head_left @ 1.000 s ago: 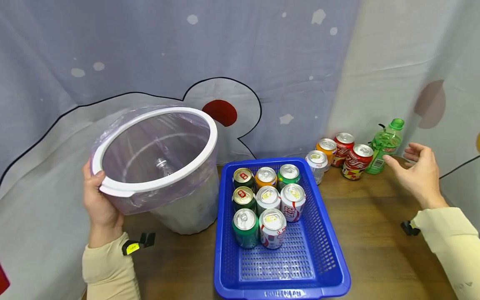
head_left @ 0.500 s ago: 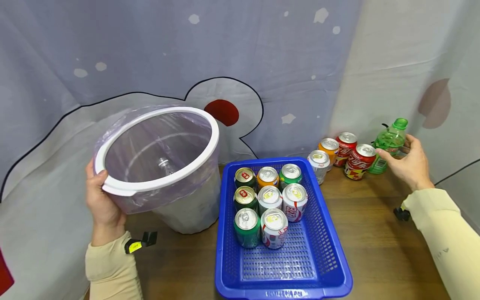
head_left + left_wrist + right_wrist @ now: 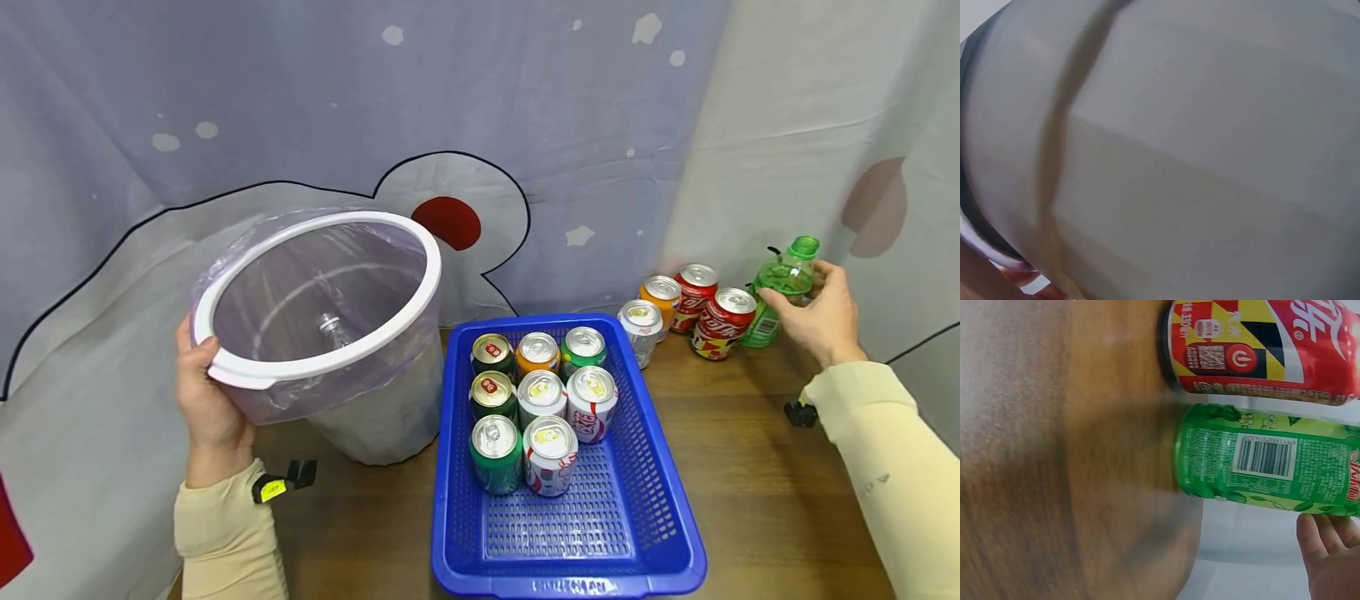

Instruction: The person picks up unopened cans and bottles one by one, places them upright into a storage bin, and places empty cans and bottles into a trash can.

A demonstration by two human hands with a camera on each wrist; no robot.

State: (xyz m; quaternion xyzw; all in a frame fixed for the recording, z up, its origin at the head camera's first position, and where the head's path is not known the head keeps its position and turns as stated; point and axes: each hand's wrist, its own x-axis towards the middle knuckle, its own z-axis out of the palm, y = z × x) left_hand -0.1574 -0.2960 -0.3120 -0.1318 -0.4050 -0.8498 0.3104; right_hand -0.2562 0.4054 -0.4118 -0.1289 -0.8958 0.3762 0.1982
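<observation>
My left hand [image 3: 213, 408] grips the white rim of a trash bin [image 3: 375, 429] at the left, thumb over the rim. A translucent purple liner bag [image 3: 292, 400] hangs over the bin's edge, and the bin leans toward me. Inside lies a clear plastic bottle [image 3: 335, 331]. The bin's pale wall [image 3: 1210, 137] fills most of the left wrist view. At the far right, my right hand [image 3: 825, 312] has its thumb and fingers round a green drink bottle [image 3: 765, 327], which stands on the table. In the right wrist view, fingertips [image 3: 1310, 534] touch the bottle's side.
A blue plastic basket [image 3: 678, 517] with several upright cans stands in the middle of the wooden table [image 3: 742, 492]. Red cans [image 3: 723, 325], an orange can [image 3: 662, 292] and a silver-white can [image 3: 641, 333] stand left of the green bottle, near the curtain [image 3: 600, 125].
My right hand has moved left and inward to the green bottle, and its thumb and fingers have closed round it. The left hand stays on the bin's rim.
</observation>
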